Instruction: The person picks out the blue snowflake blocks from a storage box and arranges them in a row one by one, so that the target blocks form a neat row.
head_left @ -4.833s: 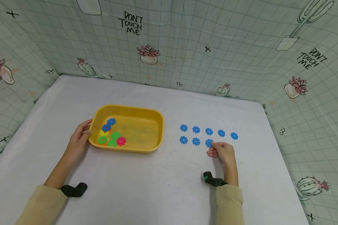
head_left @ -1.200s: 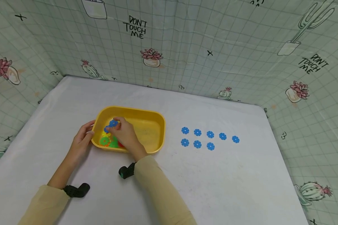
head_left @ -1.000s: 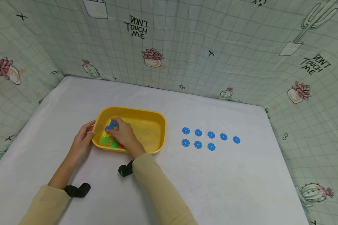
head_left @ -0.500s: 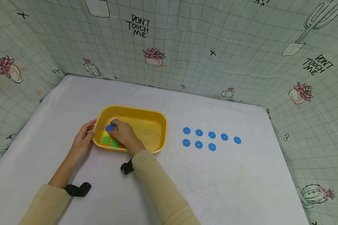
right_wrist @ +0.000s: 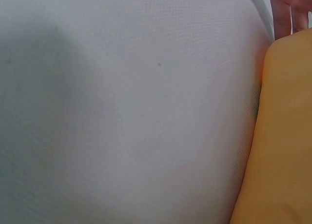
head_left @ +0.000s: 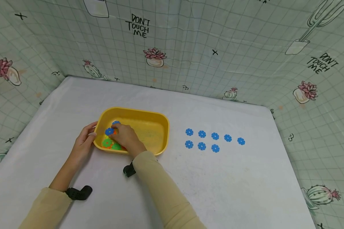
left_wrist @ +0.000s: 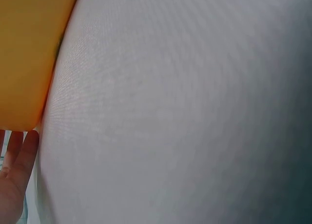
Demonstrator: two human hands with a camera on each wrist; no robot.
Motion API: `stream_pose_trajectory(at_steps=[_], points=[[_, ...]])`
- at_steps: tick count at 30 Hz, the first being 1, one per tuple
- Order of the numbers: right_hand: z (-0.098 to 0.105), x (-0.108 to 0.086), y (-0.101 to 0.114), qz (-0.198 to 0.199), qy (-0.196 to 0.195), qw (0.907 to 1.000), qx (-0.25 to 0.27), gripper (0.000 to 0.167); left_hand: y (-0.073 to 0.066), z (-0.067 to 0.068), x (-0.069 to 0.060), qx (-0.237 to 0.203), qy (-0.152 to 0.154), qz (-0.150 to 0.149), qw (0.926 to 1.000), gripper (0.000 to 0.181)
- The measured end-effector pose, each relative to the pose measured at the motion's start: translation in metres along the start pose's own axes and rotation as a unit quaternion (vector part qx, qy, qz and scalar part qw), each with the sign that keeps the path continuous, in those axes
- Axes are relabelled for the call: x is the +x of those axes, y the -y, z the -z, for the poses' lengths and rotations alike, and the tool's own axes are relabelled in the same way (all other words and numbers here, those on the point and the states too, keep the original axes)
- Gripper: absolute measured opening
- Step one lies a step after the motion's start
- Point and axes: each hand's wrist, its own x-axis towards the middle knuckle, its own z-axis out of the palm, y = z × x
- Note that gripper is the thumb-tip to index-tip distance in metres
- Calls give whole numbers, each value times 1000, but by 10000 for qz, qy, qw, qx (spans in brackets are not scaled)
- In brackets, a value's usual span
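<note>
In the head view, my left hand (head_left: 85, 138) holds the left end of a yellow tray (head_left: 149, 130), thumb by the rim. The left wrist view shows its fingers (left_wrist: 25, 153) against the tray's outer wall. My right hand (head_left: 126, 136) reaches into the tray's left part, fingertips among flower-shaped plastic discs. One blue disc (head_left: 109, 131) lies at its thumb and index fingertips; another blue disc (head_left: 116, 122) is partly covered by its fingers. Whether it pinches one is hidden. Green discs (head_left: 107, 143) lie nearer the front, with yellow and orange bits among them.
Several blue discs lie right of the tray in two rows: a back row (head_left: 215, 136) and a shorter front row (head_left: 202, 146). A white cloth (head_left: 218, 184) covers the table. A patterned curtain (head_left: 183, 38) stands behind and at the sides.
My right hand has left the front row's third blue disc and moved left into the tray. Its fingers have shifted slightly among the blue discs there. My left hand stays at the tray.
</note>
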Motion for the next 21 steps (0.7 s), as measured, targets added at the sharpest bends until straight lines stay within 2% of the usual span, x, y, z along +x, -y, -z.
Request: stream_pose_trajectory(at_steps=[6, 14, 21], points=[[1, -1, 1, 83, -6, 9996, -270, 43, 1, 0, 0, 28, 16, -24, 10000, 47], [0, -2, 2, 418, 35, 9962, -763, 44, 1, 1, 0, 93, 11, 55, 9999, 47], [1, -1, 2, 492, 41, 9948, -889, 45, 2, 1, 0, 137, 33, 99, 9999, 48]])
